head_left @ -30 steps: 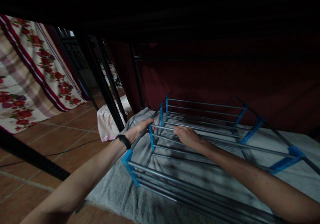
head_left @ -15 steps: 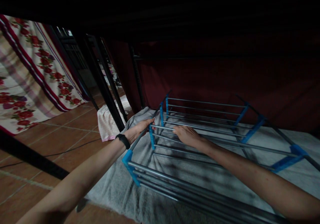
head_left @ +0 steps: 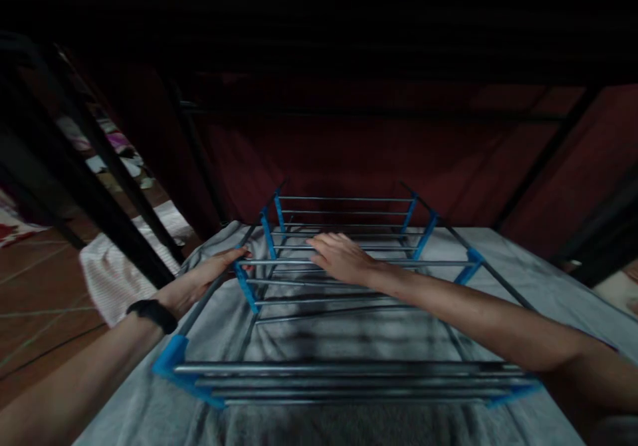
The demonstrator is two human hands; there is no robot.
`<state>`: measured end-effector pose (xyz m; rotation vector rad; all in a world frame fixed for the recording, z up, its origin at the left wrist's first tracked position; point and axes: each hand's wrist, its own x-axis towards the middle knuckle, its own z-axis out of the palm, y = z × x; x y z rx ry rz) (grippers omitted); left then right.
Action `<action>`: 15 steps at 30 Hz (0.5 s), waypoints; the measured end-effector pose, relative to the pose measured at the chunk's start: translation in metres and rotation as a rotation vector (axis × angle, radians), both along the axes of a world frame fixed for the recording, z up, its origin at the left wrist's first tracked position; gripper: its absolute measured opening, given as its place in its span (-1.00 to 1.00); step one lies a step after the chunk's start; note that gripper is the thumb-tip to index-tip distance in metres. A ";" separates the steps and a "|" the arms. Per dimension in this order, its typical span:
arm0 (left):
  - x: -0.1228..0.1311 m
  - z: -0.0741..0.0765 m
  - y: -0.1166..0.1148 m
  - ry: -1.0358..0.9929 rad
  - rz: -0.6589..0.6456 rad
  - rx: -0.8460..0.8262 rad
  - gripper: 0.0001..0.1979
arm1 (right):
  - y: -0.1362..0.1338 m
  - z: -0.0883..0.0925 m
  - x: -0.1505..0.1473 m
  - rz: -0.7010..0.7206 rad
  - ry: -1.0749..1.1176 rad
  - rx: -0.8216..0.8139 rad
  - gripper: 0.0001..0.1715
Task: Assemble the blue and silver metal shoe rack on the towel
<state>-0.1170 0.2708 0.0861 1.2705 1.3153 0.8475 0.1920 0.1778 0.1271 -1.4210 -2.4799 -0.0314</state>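
A rack (head_left: pixel 323 369) of grey metal bars and blue plastic end pieces lies on a grey blanket (head_left: pixel 294 426). My left hand (head_left: pixel 216 270) is closed around its left side rail, at the top of a middle blue end piece; the fingertips are partly hidden behind the rail. Over the bars in the middle is my right hand (head_left: pixel 343 258), palm down, with fingers stretched loosely to the left above a cross bar. It looks as if it rests lightly there, not wrapped round the bar. A black band (head_left: pixel 153 314) circles my left wrist.
Dark posts (head_left: pixel 84 180) stand at the left, and a dark overhead structure covers the top. Behind the rack hangs a maroon cloth (head_left: pixel 339 153). A pale striped cloth (head_left: pixel 117 266) hangs at the left above the tiled floor (head_left: pixel 40 293).
The view has turned to the right, so the rack now appears more squarely in front. My right hand has loosened from the bar and its fingers have straightened. My left hand keeps its hold.
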 end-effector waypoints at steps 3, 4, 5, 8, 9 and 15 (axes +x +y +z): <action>0.000 0.002 0.003 -0.013 -0.004 -0.065 -0.43 | -0.013 0.021 0.086 -0.220 0.105 -0.005 -0.48; 0.001 0.001 0.003 -0.006 0.007 -0.060 -0.36 | -0.019 0.025 0.120 -0.301 0.160 -0.002 -0.50; 0.001 0.000 0.003 0.005 0.024 -0.049 -0.31 | -0.026 0.028 0.155 -0.401 0.223 0.011 -0.52; 0.002 -0.005 0.005 0.042 0.053 -0.031 -0.27 | -0.052 0.022 0.244 -0.866 0.527 0.078 -0.56; 0.002 -0.006 0.007 0.050 0.051 -0.026 -0.28 | -0.061 0.014 0.265 -0.991 0.659 0.049 -0.55; 0.003 -0.009 0.011 0.070 0.070 -0.027 -0.37 | -0.088 -0.032 0.290 -1.050 1.273 -0.519 -0.31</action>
